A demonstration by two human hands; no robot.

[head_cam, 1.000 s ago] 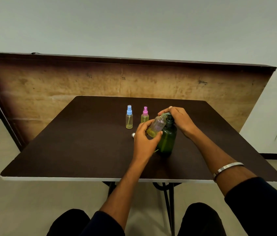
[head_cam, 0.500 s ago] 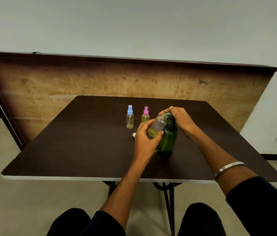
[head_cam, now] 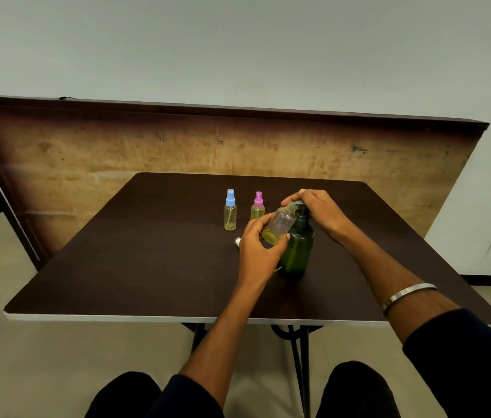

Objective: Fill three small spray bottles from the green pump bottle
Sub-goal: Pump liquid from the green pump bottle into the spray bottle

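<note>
Tilting open spray bottle [head_cam: 280, 226] in left hand [head_cam: 257, 251] under pump spout.

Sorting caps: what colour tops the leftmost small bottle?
Light blue cap, clearest in the head view.

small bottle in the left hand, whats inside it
A little yellow liquid pools at the low end of the tilted small bottle; the left hand covers part of it.

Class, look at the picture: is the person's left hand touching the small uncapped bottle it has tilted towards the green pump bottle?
Touching. The head view shows the left hand with fingers and thumb curled round the lower part of the small uncapped bottle.
</note>
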